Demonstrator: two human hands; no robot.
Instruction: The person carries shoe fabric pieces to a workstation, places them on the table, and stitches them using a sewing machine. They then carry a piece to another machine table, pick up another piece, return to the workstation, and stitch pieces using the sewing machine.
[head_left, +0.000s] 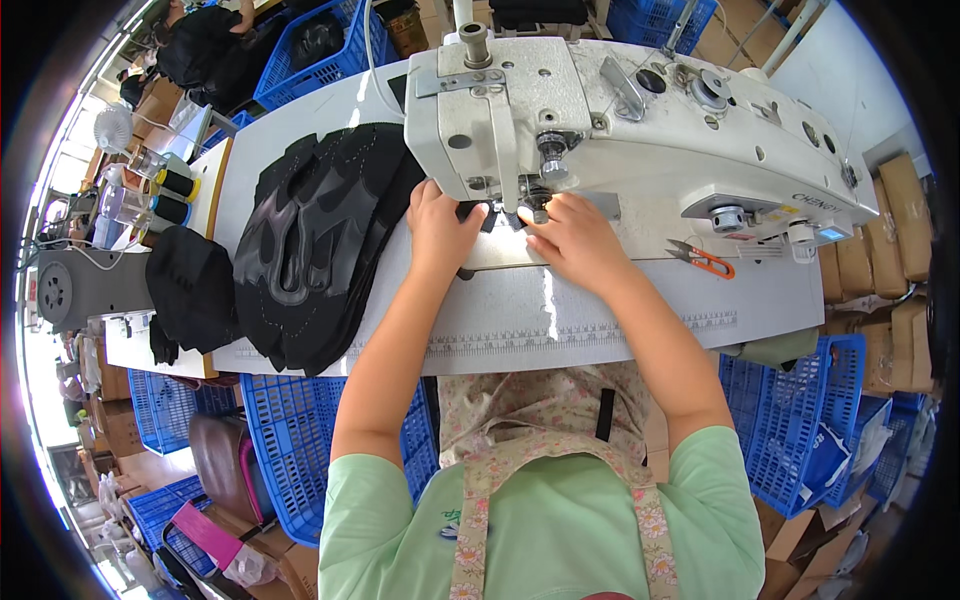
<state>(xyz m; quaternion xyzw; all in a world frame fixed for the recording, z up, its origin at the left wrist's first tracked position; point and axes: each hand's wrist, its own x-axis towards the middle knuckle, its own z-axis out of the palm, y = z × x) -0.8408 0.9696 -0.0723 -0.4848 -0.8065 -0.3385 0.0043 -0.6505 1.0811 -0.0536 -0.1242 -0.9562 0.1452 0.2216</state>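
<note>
A white industrial sewing machine (620,120) stands across the table. Under its needle area lies a small piece of black fabric (512,220), mostly hidden by the machine head and my fingers. My left hand (440,228) is at the left of the needle, its thumb and fingers closed on the fabric's left edge. To the right of the needle, my right hand (577,238) has its fingertips pinched at the fabric's other side. A stack of black fabric panels (320,235) with shiny dark patterns lies on the table, left of my left forearm.
Orange-handled thread snips (702,260) lie right of my right hand. A ruler strip (590,333) runs along the table's front. Thread cones (172,210) and black fabric (192,285) are at the left. Blue crates (290,440) stand below. Another person (205,45) sits at the far left.
</note>
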